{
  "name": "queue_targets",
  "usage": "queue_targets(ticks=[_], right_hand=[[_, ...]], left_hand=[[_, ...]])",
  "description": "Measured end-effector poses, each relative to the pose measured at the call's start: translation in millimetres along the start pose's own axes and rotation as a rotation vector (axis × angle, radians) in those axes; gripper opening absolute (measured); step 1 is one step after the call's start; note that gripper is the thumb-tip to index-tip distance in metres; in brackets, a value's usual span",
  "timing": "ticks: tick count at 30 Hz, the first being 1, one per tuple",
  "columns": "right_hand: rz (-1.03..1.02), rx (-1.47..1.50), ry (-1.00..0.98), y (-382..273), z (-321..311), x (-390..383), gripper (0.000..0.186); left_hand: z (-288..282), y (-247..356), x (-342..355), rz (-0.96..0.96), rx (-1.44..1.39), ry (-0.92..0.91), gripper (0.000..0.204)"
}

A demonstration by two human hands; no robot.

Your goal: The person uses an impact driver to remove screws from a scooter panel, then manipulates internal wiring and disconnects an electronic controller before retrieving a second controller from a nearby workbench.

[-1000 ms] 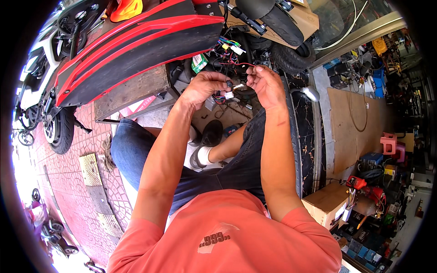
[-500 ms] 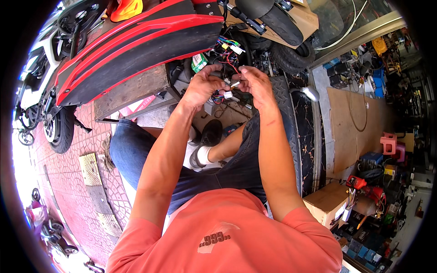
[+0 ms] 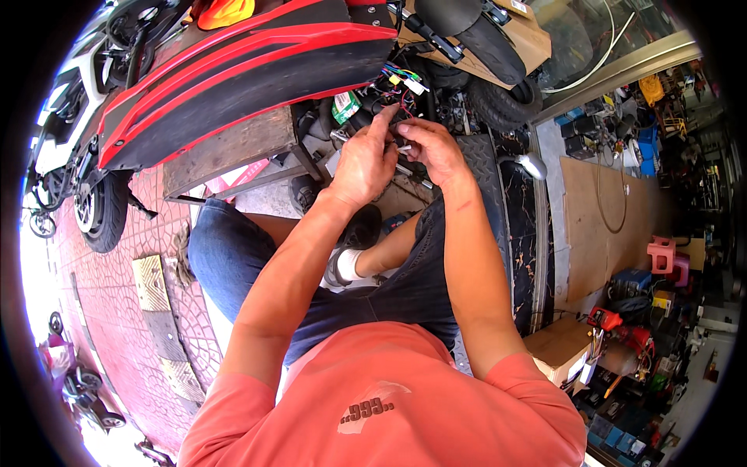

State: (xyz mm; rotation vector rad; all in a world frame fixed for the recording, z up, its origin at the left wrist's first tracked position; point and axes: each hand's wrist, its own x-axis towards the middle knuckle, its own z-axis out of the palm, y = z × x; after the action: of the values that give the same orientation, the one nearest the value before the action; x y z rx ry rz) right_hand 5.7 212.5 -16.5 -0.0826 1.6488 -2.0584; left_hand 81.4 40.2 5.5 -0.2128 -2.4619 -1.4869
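Note:
My left hand and my right hand meet in front of a tangle of thin wires. A small whitish piece shows at the fingertips of my right hand, which are pinched together. My left hand is turned back-side up with its index finger reaching toward the red wire; its other fingers are curled, and what they grip is hidden. A white plug connector lies among the coloured wires just beyond. Left of them rests a green-and-white packet.
A scooter's red-and-black deck lies on a low wooden bench at the left. Beyond my hands are a black tyre and a cardboard sheet. A ridged dark step runs at my right. A cardboard box stands by my right elbow.
My left hand has moved right, closer to my right hand, and turned so its back faces up. The white connector that hung below my hands is now out of sight.

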Motion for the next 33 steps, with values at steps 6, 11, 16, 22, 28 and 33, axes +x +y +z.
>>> queue_targets(ticks=[6, 11, 16, 22, 28, 33], right_hand=[[0.034, -0.132, 0.011, -4, 13, 1, 0.008], [0.039, -0.049, 0.064, 2, 6, 2, 0.008], [0.062, 0.045, 0.069, 0, 5, -3, 0.01], [0.103, 0.061, 0.024, 0, -3, -2, 0.013], [0.09, 0.069, 0.069, 0, 1, -4, 0.013], [0.07, 0.162, 0.109, -1, -6, -4, 0.013]], left_hand=[[4, -8, -5, 0.074, 0.039, 0.045, 0.061], [4, -5, -4, 0.043, -0.03, 0.07, 0.057], [2, -6, -4, 0.0, -0.076, 0.062, 0.05], [2, -8, -3, -0.046, -0.136, 0.069, 0.042], [3, -8, -2, -0.09, -0.15, 0.075, 0.036], [7, -11, -3, -0.12, -0.16, 0.06, 0.031]])
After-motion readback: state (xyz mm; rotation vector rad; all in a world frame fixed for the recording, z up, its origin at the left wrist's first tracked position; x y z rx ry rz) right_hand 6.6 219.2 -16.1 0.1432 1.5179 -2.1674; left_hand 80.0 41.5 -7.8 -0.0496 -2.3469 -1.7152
